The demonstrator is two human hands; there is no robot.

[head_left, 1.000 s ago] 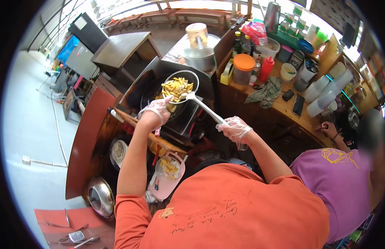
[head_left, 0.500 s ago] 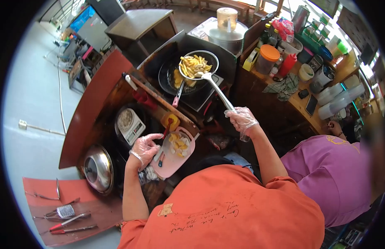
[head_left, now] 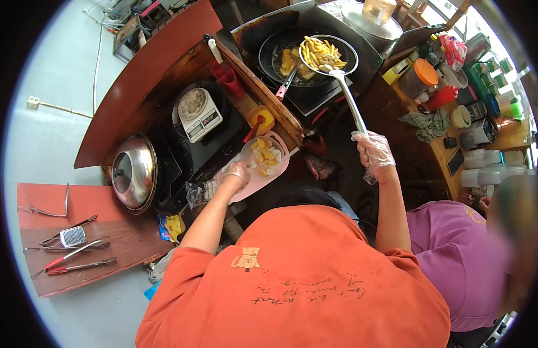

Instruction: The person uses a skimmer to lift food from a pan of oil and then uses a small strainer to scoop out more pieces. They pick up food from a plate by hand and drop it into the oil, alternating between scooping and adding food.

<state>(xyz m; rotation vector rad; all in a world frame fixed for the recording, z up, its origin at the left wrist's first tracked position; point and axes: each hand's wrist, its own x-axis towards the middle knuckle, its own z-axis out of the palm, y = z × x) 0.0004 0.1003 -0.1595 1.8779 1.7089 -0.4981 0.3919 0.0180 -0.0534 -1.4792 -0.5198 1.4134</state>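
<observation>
In a clear plastic glove, my right hand (head_left: 374,153) is wrapped round the long handle of a strainer (head_left: 355,107). The strainer's round basket holds yellow strips (head_left: 322,53) above a dark wok (head_left: 269,55), where pieces lie in bubbling oil. A pink-ended handle (head_left: 284,87) reaches out of the wok. My left hand (head_left: 239,174), also gloved, is at the edge of a clear bowl of yellow and white pieces (head_left: 265,155) on a pink tray (head_left: 280,168). Its fingers are bent, and what they hold, if anything, is too small to name.
Left of the tray are a scale (head_left: 201,120) with a bowl and a domed lid (head_left: 134,173). Tongs and a grater (head_left: 73,236) lie on a red board. Jars and bottles line the right counter (head_left: 417,136). Another person in purple (head_left: 463,261) is close on the right.
The view has shifted, so the stove appears further right. My left hand has moved from beside the tray to the bowl's edge, its fingers now bent. The strainer stays above the wok.
</observation>
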